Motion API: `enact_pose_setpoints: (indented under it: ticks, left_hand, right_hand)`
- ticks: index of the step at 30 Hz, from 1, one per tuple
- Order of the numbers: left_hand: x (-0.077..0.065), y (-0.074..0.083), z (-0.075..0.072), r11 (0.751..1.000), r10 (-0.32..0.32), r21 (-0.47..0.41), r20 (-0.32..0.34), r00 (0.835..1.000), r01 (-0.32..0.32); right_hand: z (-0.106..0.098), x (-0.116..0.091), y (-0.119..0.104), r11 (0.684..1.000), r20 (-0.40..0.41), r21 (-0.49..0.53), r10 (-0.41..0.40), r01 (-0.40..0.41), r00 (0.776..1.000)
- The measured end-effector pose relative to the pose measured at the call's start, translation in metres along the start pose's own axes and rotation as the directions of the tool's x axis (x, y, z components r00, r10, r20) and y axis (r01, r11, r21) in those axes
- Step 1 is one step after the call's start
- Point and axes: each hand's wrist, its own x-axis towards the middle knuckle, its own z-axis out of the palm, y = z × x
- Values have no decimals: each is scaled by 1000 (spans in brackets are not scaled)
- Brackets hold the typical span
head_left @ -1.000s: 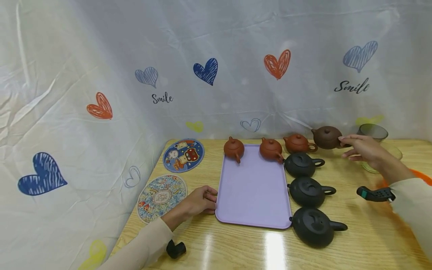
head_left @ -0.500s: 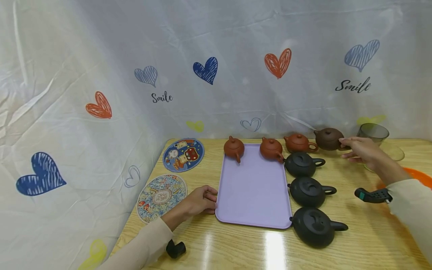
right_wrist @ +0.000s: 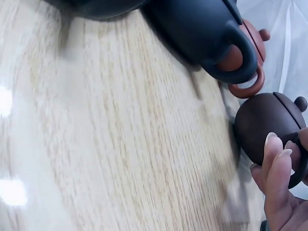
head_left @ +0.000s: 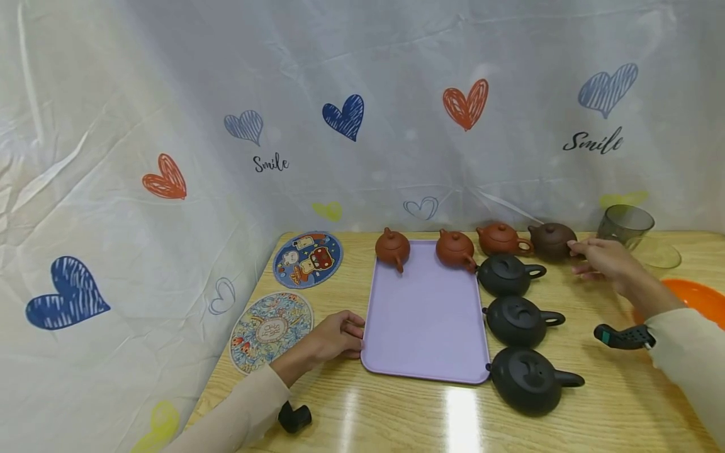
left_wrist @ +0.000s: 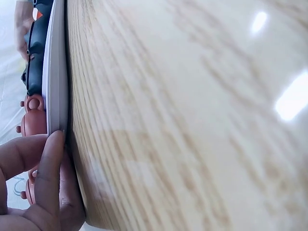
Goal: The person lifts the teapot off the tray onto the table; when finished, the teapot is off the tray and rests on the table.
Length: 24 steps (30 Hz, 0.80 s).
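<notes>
My right hand [head_left: 607, 261] pinches the handle of a dark brown teapot [head_left: 550, 242] at the back of the table. In the right wrist view, fingers curl about that handle and the teapot [right_wrist: 264, 122] stands upright beside a reddish teapot [right_wrist: 250, 89]. My left hand [head_left: 333, 338] holds the left edge of a lilac tray [head_left: 425, 321]. Up close in the left wrist view, finger and thumb meet at the rim of the tray [left_wrist: 57, 96]. Two reddish-brown teapots [head_left: 393, 248] [head_left: 455, 250] sit on the tray's far end.
Another reddish teapot [head_left: 500, 239] stands behind a column of black teapots [head_left: 514, 322] along the tray's right side. Two round patterned mats [head_left: 308, 260] [head_left: 272, 333] lie to the left. At right are a smoky glass [head_left: 625, 225] and an orange dish [head_left: 693, 296].
My right hand has lowered the dark brown teapot and brought it slightly to the right, beside the reddish teapot. The left hand and tray have stayed put.
</notes>
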Motion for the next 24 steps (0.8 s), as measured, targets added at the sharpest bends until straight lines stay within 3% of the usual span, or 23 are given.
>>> enact_pose_setpoints:
  ticks: [24]
  left_hand:
    - [-1, 1, 0, 1000, -5, -6, 1, 1000, 5]
  right_hand:
    - [2, -6, 15, 999, 19, 32, 10, -10, 1000]
